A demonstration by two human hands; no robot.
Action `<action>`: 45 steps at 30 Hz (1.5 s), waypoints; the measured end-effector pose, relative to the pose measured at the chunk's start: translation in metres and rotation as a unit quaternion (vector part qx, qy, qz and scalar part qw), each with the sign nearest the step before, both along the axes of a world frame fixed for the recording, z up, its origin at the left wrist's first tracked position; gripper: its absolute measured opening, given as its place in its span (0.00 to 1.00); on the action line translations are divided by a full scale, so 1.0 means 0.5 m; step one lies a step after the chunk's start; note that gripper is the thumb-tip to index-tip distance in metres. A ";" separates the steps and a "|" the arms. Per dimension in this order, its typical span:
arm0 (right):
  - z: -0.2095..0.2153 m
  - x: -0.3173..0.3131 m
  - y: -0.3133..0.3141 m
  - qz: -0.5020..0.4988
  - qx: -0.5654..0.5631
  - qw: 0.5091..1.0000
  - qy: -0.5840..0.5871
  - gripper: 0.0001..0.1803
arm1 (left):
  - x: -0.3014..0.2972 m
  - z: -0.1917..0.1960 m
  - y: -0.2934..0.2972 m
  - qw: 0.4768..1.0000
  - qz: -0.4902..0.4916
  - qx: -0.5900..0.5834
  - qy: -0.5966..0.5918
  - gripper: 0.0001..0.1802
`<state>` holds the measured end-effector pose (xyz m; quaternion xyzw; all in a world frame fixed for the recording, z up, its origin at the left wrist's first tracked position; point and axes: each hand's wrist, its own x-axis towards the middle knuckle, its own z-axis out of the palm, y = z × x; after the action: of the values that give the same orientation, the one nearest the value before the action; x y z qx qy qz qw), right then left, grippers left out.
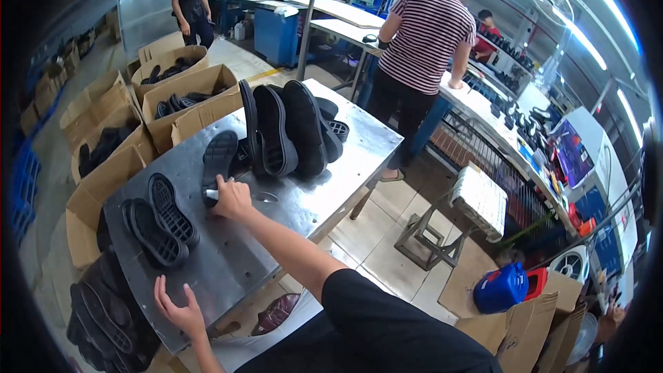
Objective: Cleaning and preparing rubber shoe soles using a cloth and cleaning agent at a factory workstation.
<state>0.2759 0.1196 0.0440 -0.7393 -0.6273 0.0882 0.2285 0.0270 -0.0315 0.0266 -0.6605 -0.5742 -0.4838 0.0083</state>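
Note:
My right hand (233, 200) is closed at the near end of a black shoe sole (219, 155) lying on the metal-topped table (228, 283). A small whitish piece (211, 195) shows at its fingers, and a shiny curved sliver (264, 197) lies just right of the hand; whether they are one tool I cannot tell. My left hand (183, 312) hovers by the near left edge, fingers spread, holding nothing. Near it lie a black sole with a grid-patterned heel (173, 211) and another beside it (155, 235). Several black soles (293, 131) stand on edge at the far side.
Cardboard boxes of black soles (186, 100) line the table's far left. More soles (103, 311) are piled at the lower left. A stool (476, 197), a blue jug (501, 289) and cardboard (532, 328) are on the right. Beyond, a person in a striped shirt (431, 38) leans over a workbench.

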 end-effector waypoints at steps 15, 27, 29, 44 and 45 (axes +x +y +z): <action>0.016 0.059 -0.464 -0.193 -0.240 0.800 0.514 0.47 | 0.195 0.028 -0.070 0.966 -0.192 -0.170 -0.043 0.60; 0.084 0.056 -0.132 0.156 -0.021 0.979 -0.127 0.15 | 0.156 0.006 -0.057 0.971 -0.136 -0.194 -0.013 0.52; 0.058 0.044 -0.080 0.160 -0.009 0.975 -0.153 0.15 | 0.147 0.010 -0.062 0.971 -0.138 -0.196 0.006 0.52; 0.030 -0.021 -0.002 0.267 0.089 0.868 -0.408 0.07 | 0.143 -0.001 -0.042 0.971 -0.136 -0.197 0.005 0.51; 0.031 -0.025 -0.006 0.279 0.090 0.867 -0.403 0.06 | 0.141 -0.001 -0.044 0.970 -0.137 -0.199 0.004 0.51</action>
<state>0.2635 0.1164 0.0594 -0.4809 -0.8501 -0.2144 -0.0130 0.0975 -0.0535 0.0261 -0.7231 -0.5626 -0.3542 -0.1875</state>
